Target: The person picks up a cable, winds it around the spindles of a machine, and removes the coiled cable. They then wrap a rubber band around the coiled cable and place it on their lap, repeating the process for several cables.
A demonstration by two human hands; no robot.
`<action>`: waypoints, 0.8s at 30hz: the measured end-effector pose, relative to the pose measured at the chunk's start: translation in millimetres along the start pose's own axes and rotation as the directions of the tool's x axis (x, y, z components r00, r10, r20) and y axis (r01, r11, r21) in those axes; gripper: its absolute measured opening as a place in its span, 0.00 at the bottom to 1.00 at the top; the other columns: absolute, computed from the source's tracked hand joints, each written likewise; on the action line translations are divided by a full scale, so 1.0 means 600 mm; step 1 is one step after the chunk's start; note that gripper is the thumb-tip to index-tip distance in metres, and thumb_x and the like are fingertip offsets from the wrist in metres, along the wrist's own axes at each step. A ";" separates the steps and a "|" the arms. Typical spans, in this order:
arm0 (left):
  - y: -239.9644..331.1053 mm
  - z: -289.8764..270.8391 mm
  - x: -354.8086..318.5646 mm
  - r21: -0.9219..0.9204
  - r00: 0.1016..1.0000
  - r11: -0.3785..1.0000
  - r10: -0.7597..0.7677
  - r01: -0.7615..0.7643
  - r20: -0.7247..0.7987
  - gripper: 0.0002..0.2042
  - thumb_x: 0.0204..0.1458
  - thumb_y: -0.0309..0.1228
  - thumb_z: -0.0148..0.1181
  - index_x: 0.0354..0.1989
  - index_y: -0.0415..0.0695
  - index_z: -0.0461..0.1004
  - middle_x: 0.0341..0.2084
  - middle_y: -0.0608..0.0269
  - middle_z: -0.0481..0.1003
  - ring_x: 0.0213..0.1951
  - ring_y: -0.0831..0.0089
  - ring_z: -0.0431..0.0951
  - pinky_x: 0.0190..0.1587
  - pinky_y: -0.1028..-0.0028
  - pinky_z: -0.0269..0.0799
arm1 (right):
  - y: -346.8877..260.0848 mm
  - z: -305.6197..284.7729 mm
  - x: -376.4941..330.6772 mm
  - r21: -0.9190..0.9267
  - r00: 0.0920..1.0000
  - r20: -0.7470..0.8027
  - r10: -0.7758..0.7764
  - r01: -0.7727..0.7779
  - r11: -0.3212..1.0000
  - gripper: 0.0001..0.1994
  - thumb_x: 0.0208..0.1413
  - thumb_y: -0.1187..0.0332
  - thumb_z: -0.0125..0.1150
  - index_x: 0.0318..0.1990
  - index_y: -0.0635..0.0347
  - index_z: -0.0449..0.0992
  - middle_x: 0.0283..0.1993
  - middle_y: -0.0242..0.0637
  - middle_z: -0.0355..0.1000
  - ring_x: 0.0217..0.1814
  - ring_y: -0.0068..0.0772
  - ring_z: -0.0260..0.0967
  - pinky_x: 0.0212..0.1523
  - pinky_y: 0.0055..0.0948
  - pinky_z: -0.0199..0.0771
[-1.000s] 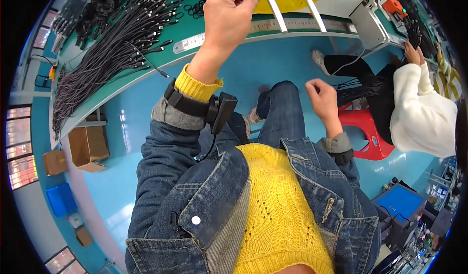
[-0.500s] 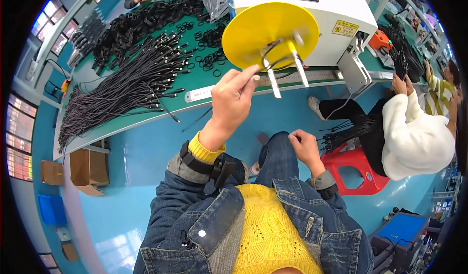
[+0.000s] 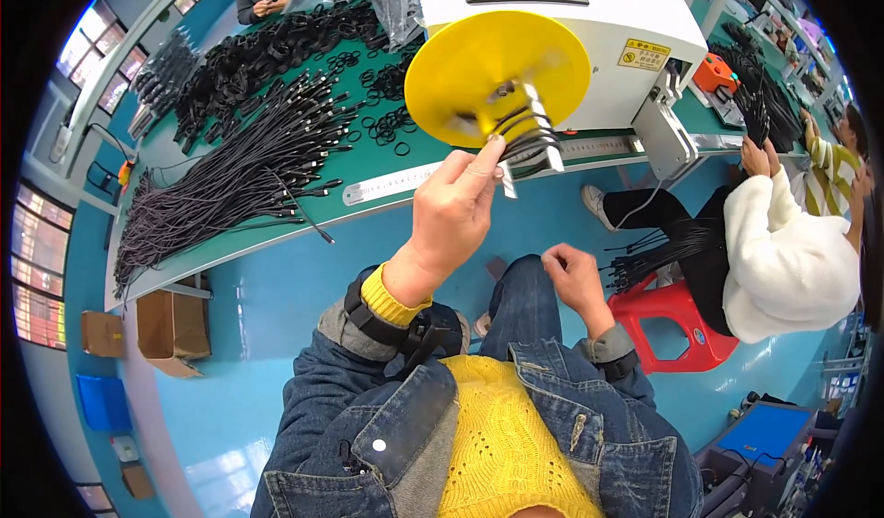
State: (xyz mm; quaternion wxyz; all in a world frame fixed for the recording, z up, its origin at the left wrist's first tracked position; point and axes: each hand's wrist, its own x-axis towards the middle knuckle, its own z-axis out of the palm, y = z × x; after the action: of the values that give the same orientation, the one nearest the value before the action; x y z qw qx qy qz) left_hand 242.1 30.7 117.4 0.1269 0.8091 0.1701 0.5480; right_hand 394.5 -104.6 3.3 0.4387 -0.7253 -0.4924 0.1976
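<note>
Yellow winding disc [image 3: 479,67] — smooth plastic, looking matt with a faint sheen. Pegs [image 3: 539,117] on its face are showing as pale bare metal, lightly reflecting. Black cable [image 3: 516,131] looped round the pegs is reading as smooth rubbery sheath, matt. Machine housing [image 3: 608,21] — white painted metal, semi-gloss. Desk [image 3: 387,163] top is appearing as a matt green mat, its front edge a light metal strip. Cable bundles [image 3: 230,168] lying on it are looking dull black. Floor [image 3: 276,288] — glossy blue coating, catching light. Sleeve near the left hand [image 3: 451,214] is showing blue denim, coarse weave; yellow cuff and sweater [image 3: 506,435] knitted, rough. Red stool [image 3: 672,329] — shiny plastic.
</note>
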 end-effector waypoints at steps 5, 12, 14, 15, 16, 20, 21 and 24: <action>0.034 0.017 0.050 0.128 0.987 0.979 0.156 -0.159 0.030 0.14 0.43 0.23 0.58 0.41 0.38 0.72 0.23 0.60 0.67 0.22 0.66 0.70 0.23 0.72 0.66 | -0.107 -0.056 0.065 0.186 0.973 -0.179 -0.148 0.181 0.966 0.06 0.49 0.71 0.56 0.28 0.66 0.72 0.18 0.30 0.66 0.21 0.16 0.61 0.23 0.19 0.62; 0.069 0.015 0.066 0.368 0.970 0.910 0.119 -0.192 0.212 0.17 0.43 0.28 0.57 0.43 0.34 0.68 0.30 0.55 0.66 0.29 0.64 0.70 0.27 0.70 0.68 | -0.182 -0.088 0.107 0.072 0.931 -0.177 -0.319 0.336 0.939 0.05 0.47 0.73 0.60 0.29 0.66 0.72 0.20 0.27 0.67 0.22 0.15 0.61 0.24 0.16 0.62; 0.083 0.012 0.078 0.432 0.967 0.887 0.057 -0.163 0.249 0.18 0.45 0.28 0.55 0.45 0.33 0.66 0.33 0.52 0.66 0.32 0.60 0.69 0.31 0.68 0.68 | -0.165 -0.089 0.114 0.188 0.964 -0.112 -0.241 0.259 0.948 0.12 0.44 0.72 0.63 0.36 0.65 0.71 0.27 0.32 0.69 0.25 0.18 0.64 0.27 0.17 0.65; 0.090 0.011 0.085 0.490 0.960 0.861 -0.009 -0.135 0.280 0.20 0.47 0.29 0.53 0.47 0.31 0.63 0.36 0.49 0.65 0.36 0.57 0.69 0.35 0.67 0.68 | -0.159 -0.091 0.119 0.241 0.976 -0.076 -0.204 0.216 0.946 0.17 0.42 0.71 0.65 0.40 0.65 0.70 0.31 0.34 0.70 0.26 0.19 0.65 0.29 0.18 0.67; 0.094 0.010 0.090 0.548 0.949 0.829 -0.073 -0.113 0.306 0.21 0.49 0.30 0.52 0.49 0.29 0.61 0.39 0.45 0.65 0.40 0.54 0.69 0.39 0.65 0.68 | -0.155 -0.094 0.125 0.246 0.975 -0.077 -0.207 0.220 0.944 0.17 0.42 0.71 0.65 0.40 0.65 0.70 0.31 0.34 0.70 0.26 0.19 0.65 0.29 0.18 0.67; 0.044 0.005 0.078 0.346 0.903 0.935 -0.080 -0.079 0.422 0.25 0.54 0.33 0.45 0.54 0.25 0.52 0.48 0.34 0.59 0.50 0.43 0.61 0.53 0.60 0.59 | -0.144 -0.098 0.157 0.274 0.951 -0.132 -0.279 0.306 0.912 0.36 0.36 0.68 0.70 0.55 0.65 0.59 0.47 0.44 0.65 0.41 0.28 0.68 0.41 0.25 0.70; 0.039 0.005 0.074 0.349 0.903 0.934 -0.081 -0.079 0.422 0.25 0.54 0.33 0.45 0.54 0.25 0.52 0.48 0.34 0.59 0.50 0.43 0.61 0.53 0.60 0.59 | -0.140 -0.095 0.165 0.319 0.933 -0.118 -0.339 0.359 0.877 0.40 0.35 0.68 0.70 0.57 0.65 0.54 0.50 0.46 0.62 0.45 0.31 0.66 0.44 0.27 0.68; 0.046 0.003 0.069 0.227 0.860 0.971 -0.181 0.078 0.477 0.26 0.56 0.34 0.41 0.55 0.23 0.48 0.53 0.29 0.52 0.55 0.40 0.54 0.59 0.59 0.50 | -0.134 -0.090 0.172 0.412 0.887 -0.082 -0.454 0.445 0.795 0.48 0.33 0.67 0.72 0.62 0.65 0.46 0.55 0.50 0.56 0.54 0.36 0.61 0.51 0.31 0.65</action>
State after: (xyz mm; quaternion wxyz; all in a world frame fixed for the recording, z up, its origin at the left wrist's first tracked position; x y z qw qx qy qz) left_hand 261.5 23.0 162.5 0.1209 0.9174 0.2406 0.2931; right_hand 434.7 -26.5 114.2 0.6131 -0.4738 -0.6008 0.1963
